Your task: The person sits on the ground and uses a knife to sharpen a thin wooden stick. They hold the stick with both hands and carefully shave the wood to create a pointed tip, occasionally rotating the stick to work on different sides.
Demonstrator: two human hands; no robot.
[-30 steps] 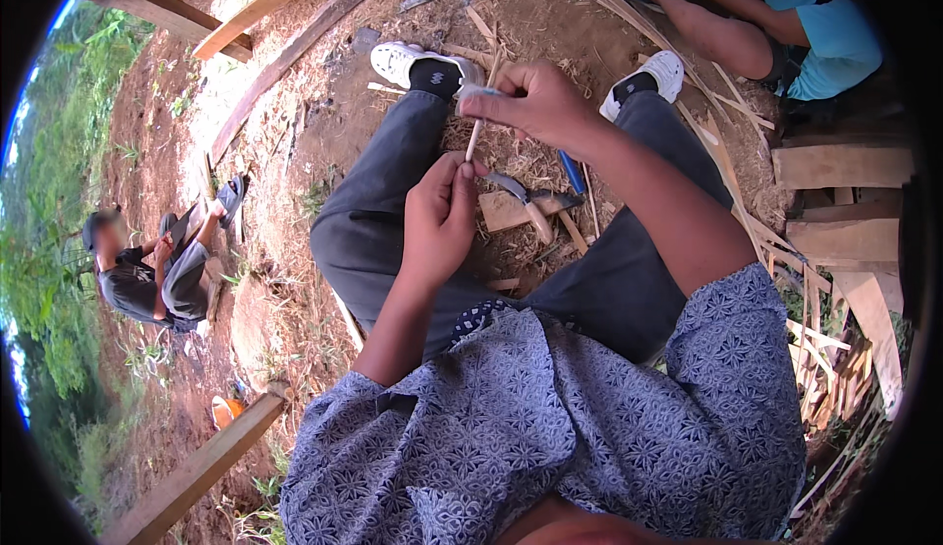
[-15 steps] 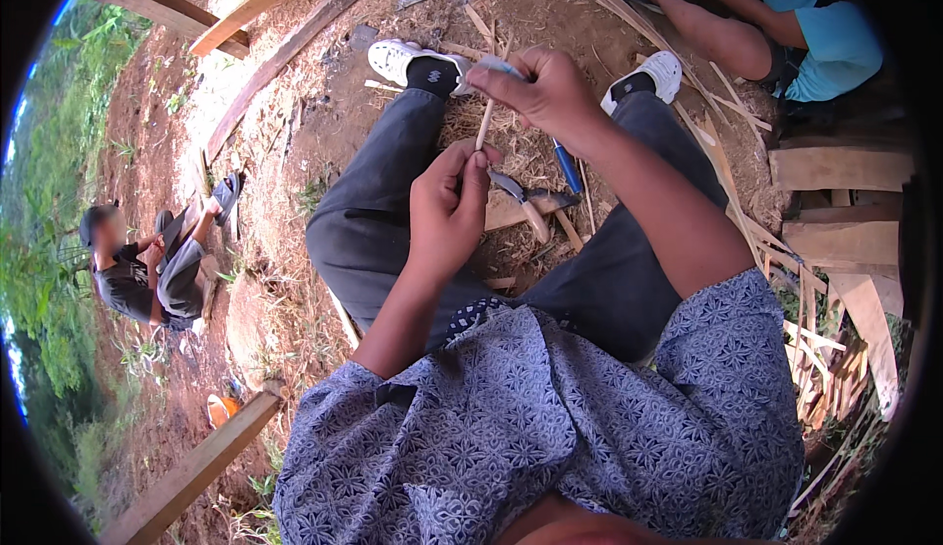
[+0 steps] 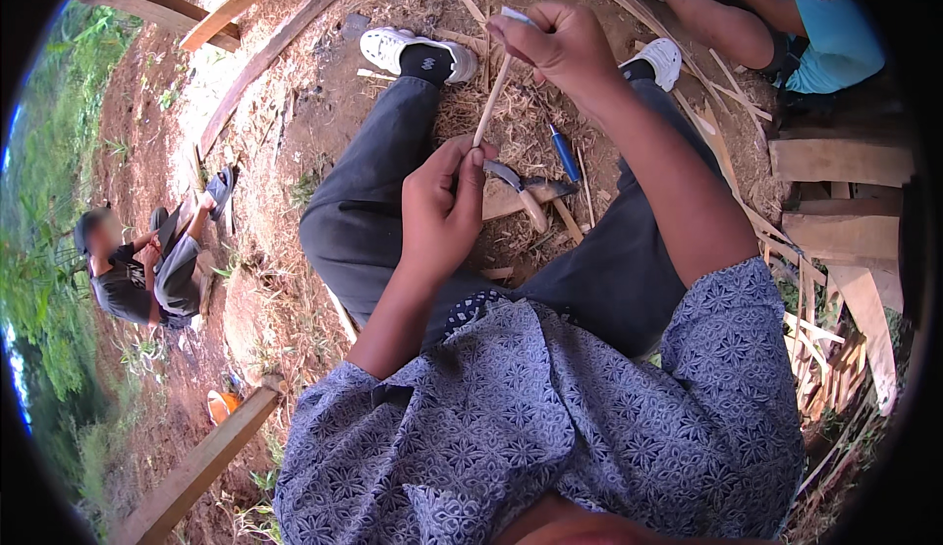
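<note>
left hand (image 3: 439, 206): fingers pinching lower end of thin stick (image 3: 492, 103) | right hand (image 3: 565, 49): fingers closed on pale scrap (image 3: 517, 17), by stick's upper end | stick: slanted between hands, over ground (image 3: 586, 123)

A slim pale stick (image 3: 493, 100) slants near a greyish scrap (image 3: 517, 17).

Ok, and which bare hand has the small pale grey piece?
The right hand: it pinches the small pale grey piece near the upper part of the thin, pale wooden stick. The left hand, lower down, pinches only the stick.
</note>
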